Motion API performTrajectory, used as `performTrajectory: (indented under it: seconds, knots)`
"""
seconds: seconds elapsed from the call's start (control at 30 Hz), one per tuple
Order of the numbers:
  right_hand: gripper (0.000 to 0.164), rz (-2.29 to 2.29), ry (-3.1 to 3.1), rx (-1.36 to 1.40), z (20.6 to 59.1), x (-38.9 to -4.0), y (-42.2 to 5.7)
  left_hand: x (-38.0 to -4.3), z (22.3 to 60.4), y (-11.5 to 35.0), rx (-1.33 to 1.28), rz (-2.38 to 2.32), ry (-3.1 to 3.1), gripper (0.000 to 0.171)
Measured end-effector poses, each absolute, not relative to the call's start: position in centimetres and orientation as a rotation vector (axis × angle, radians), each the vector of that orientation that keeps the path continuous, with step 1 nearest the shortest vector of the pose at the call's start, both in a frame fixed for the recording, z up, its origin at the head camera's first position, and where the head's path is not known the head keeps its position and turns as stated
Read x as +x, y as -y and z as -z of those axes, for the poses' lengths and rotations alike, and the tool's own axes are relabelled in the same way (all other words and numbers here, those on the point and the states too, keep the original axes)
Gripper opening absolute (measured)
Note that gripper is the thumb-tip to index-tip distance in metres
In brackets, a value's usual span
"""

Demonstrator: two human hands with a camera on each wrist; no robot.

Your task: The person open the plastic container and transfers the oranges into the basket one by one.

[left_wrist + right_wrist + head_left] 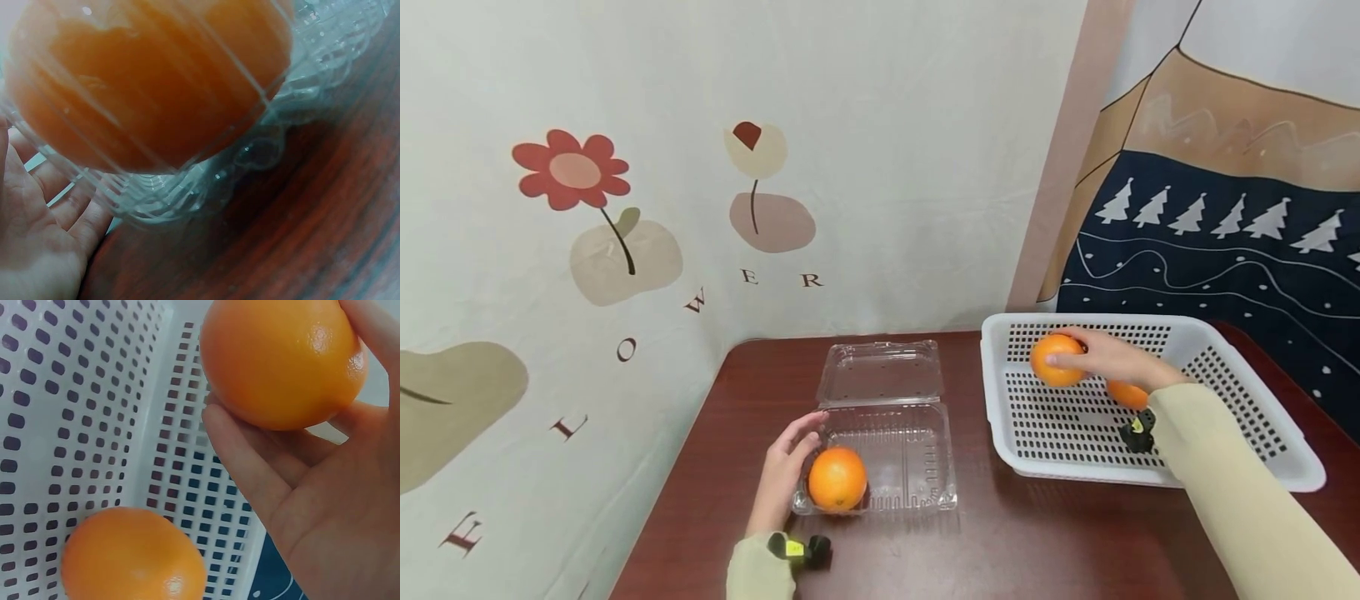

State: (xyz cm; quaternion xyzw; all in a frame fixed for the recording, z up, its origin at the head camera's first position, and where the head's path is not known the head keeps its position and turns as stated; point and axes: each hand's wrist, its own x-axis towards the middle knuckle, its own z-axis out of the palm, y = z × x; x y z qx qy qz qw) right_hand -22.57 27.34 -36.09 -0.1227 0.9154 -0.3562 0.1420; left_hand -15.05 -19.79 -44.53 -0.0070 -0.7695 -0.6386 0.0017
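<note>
My right hand (1108, 357) grips an orange (1057, 360) over the left part of the white basket (1000, 433). In the right wrist view, the fingers curl round this orange (281, 362) from below and the side. A second orange (134, 556) lies in the basket, partly covered by my right forearm in the head view. My left hand (787, 467) is at the left side of a clear plastic clamshell box (910, 458), its fingers loosely extended along the wall. Inside the box, in its near left corner, sits another orange (838, 479).
The clamshell's lid (880, 372) lies folded back toward the wall. Both containers stand on a dark red-brown table (730, 425), the basket to the right of the box. A printed cloth (887, 167) hangs behind the table, with a dark tree-patterned part at the right.
</note>
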Motion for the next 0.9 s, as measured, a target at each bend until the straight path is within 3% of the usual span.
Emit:
performTrajectory:
  seconds: [0.9]
  knots:
    - [0.073, 1.031, -2.507, -0.238, 37.8, -22.9, -28.0, -15.0, 44.4, 19.8, -0.025, 2.005, 2.408, 0.029]
